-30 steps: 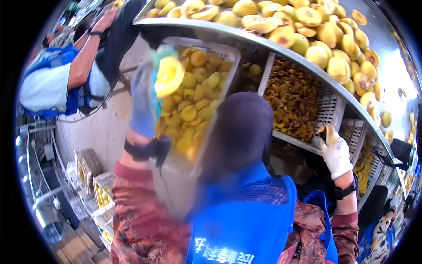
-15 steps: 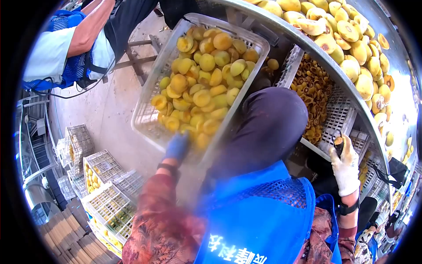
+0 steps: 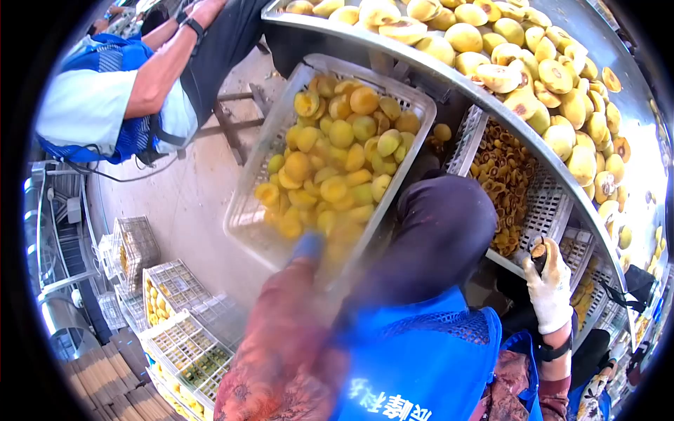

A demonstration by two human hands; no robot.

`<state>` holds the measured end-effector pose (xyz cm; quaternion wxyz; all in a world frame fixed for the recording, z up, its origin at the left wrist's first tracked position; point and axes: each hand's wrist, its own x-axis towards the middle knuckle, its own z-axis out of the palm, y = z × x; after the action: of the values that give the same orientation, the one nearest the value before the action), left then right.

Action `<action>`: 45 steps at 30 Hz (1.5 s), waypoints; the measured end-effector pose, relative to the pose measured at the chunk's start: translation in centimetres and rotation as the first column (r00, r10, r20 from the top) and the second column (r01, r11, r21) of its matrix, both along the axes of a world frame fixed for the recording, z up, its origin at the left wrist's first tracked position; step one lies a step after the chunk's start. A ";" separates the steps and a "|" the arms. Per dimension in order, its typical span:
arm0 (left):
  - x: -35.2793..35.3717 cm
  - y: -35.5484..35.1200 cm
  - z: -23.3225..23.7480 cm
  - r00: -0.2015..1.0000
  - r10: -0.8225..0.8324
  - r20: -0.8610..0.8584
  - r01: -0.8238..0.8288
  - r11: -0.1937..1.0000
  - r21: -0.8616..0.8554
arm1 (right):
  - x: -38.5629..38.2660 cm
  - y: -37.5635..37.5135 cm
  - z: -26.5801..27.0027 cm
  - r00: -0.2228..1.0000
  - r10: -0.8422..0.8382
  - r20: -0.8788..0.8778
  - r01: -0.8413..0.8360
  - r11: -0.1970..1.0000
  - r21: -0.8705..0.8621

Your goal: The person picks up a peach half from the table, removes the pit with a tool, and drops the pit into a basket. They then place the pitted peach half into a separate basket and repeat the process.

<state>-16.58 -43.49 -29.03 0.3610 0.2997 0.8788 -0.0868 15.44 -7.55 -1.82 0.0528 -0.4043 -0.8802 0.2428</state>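
My left hand point(image 3: 307, 247), in a blue glove, is at the near end of a white plastic crate point(image 3: 247, 210) of yellow peach halves point(image 3: 333, 158). It is smeared by motion, and its fingers are hard to make out against the fruit. My right hand point(image 3: 550, 291), in a white glove, is closed around a small black-handled pitting tool point(image 3: 538, 257) with a thin metal loop at its tip. That hand is beside a crate of small brown pit pieces point(image 3: 502, 189), below the metal table's rim.
Overhead curves a metal table point(image 3: 484, 95) heaped with large yellow peach halves point(image 3: 519, 63). A co-worker's arm point(image 3: 165, 81) is at the upper left. Stacked white crates point(image 3: 186, 344) stand at the lower left, near brown slatted stacks point(image 3: 105, 382). My knee point(image 3: 449, 210) is between the two crates.
The view has shifted, so the crate of peach halves appears lower. My left hand has moved right along its near end. My right hand still grips the tool.
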 end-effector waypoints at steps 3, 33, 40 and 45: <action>-1.5 -0.2 2.8 0.992 -0.123 0.033 0.123 0.992 -0.011 | 1.8 0.6 -0.4 0.999 0.013 0.031 -0.014 0.999 0.035; -17.0 -13.4 -11.8 0.738 0.633 -0.234 -0.608 0.774 0.179 | -4.5 -1.6 0.2 0.996 0.010 0.090 0.002 0.991 -0.137; -14.2 -2.9 5.1 0.930 0.287 -0.231 -0.287 0.957 0.034 | -4.0 0.0 0.5 0.998 -0.064 0.010 0.065 0.991 -0.116; -13.5 8.9 7.8 0.943 0.264 -0.200 -0.083 0.774 0.628 | -3.7 0.7 1.3 0.996 0.088 -0.005 -0.088 0.994 -0.066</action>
<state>-30.06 -34.61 -21.22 0.1245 0.3016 0.9250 0.1949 11.75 -6.90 -0.57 0.0295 -0.3664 -0.8886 0.2744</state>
